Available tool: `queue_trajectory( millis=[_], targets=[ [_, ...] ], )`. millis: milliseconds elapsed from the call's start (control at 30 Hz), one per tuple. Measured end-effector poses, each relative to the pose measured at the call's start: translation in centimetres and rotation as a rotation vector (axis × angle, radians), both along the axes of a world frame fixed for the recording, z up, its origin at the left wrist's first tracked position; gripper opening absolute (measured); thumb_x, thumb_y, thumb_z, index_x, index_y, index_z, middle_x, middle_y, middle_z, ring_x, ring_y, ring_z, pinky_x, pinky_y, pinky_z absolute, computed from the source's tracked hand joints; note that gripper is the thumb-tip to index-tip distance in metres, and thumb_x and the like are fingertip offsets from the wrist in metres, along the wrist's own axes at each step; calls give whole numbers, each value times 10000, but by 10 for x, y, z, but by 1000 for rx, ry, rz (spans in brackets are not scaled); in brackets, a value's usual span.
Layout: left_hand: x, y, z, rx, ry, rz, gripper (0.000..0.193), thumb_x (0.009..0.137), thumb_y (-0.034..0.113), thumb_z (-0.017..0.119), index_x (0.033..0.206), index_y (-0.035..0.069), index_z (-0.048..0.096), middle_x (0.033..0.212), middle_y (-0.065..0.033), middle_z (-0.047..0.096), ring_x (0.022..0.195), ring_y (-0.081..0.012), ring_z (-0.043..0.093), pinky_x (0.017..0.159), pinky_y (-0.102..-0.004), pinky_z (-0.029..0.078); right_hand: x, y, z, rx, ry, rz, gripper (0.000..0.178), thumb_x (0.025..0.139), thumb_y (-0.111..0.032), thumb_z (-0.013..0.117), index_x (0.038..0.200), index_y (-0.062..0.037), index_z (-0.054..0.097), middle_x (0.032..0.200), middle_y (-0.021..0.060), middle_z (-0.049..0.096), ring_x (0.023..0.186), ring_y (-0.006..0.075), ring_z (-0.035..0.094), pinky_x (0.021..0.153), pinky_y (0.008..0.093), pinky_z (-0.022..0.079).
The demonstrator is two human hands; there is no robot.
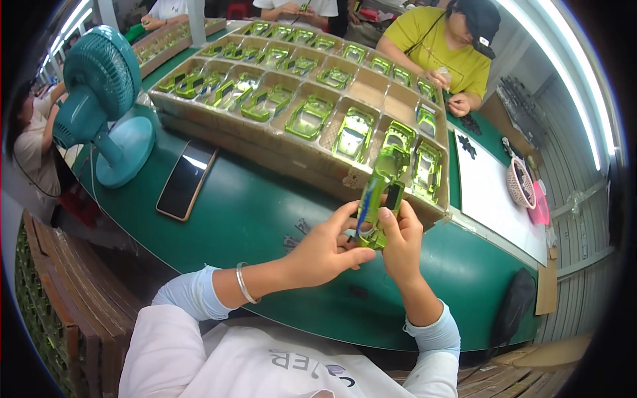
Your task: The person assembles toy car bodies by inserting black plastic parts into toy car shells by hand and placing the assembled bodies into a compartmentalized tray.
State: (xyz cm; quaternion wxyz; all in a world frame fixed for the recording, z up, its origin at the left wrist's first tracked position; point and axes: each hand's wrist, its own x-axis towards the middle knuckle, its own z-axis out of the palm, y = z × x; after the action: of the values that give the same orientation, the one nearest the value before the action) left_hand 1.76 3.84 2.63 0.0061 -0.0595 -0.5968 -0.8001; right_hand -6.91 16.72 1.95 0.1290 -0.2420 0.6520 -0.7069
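Observation:
Both my hands hold a shiny green toy car body [381, 192] upright above the green table [252, 212]. My left hand [328, 245] grips its lower end with thumb and fingers, a silver bangle on that wrist. My right hand [400, 239] clasps the body from the right side. A blue strip shows along the body's left edge. Just behind it lies a long cardboard tray [279, 156] divided into compartments, most holding similar green car bodies [309, 117].
A dark phone [186, 180] lies on the table at left, beside a teal desk fan [103, 99]. A person in a yellow shirt [438, 46] works at the far right. A white sheet [494, 186] and small woven basket [521, 182] sit right.

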Motion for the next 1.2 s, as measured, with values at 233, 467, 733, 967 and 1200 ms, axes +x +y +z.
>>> queue_trajectory(
  millis=[233, 467, 733, 967, 1200],
  targets=[
    [-43, -45, 33, 241, -185, 83, 248, 859, 143, 404, 1012, -30, 494, 819, -125, 594, 629, -178, 598, 536, -283, 516, 2, 13, 31, -54, 118, 69, 350, 861, -144, 470, 1157, 37, 418, 839, 112, 555, 506, 86, 499, 404, 167, 368],
    [-187, -91, 69, -103, -244, 289, 272, 850, 136, 417, 992, -93, 454, 863, -169, 557, 710, -239, 582, 605, -305, 529, 0, 27, 46, -60, 105, 74, 252, 815, -75, 528, 1047, 12, 481, 789, 84, 575, 534, 61, 498, 428, 157, 355],
    [-254, -92, 39, -1281, -135, 687, 316, 804, 281, 558, 791, -34, 572, 926, -151, 525, 767, -253, 556, 660, -356, 488, -7, 44, 65, -116, 157, 17, 233, 795, -44, 537, 1019, 5, 498, 789, 77, 583, 536, 56, 501, 430, 149, 354],
    [-288, -51, 44, -1875, 702, 426, 281, 710, 93, 555, 991, 81, 565, 1030, -117, 492, 993, -277, 464, 844, -367, 384, -15, 64, 88, -240, 243, -98, 211, 796, -41, 534, 996, 19, 510, 770, 69, 576, 578, 57, 502, 451, 156, 378],
    [-331, 20, 35, -2327, 965, -55, 224, 740, 135, 530, 931, 223, 608, 958, -6, 536, 987, -176, 491, 757, -309, 424, -17, 73, 91, -301, 228, -124, 187, 789, -10, 539, 968, 42, 526, 793, 68, 582, 689, 72, 550, 495, 156, 412]
  ],
)
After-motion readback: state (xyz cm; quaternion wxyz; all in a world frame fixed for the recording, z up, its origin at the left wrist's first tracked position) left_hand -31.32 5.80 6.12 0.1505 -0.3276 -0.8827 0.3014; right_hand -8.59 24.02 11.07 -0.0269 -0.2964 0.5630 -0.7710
